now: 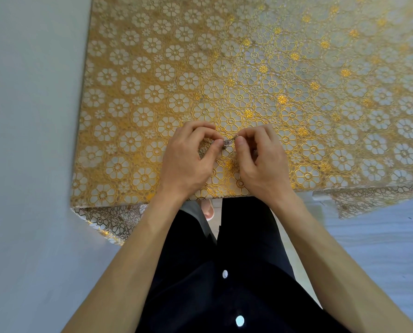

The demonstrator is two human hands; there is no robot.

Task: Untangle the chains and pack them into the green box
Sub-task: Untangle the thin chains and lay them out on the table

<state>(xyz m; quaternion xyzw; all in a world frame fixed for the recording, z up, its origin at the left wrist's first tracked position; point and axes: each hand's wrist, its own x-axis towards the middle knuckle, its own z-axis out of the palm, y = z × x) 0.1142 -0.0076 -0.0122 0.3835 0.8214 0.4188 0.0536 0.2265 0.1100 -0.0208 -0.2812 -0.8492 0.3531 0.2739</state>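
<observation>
A small silvery tangle of chains (227, 143) sits between my two hands, just above the table near its front edge. My left hand (188, 157) pinches one side of the tangle with thumb and curled fingers. My right hand (258, 157) pinches the other side between thumb and forefinger. Most of the chain is hidden behind my fingers. No green box is in view.
The table (224, 56) is covered by a gold and white flower-patterned cloth. Its left edge meets a pale wall (32, 116). The front edge (128, 200) runs just under my wrists, with my dark clothing below it.
</observation>
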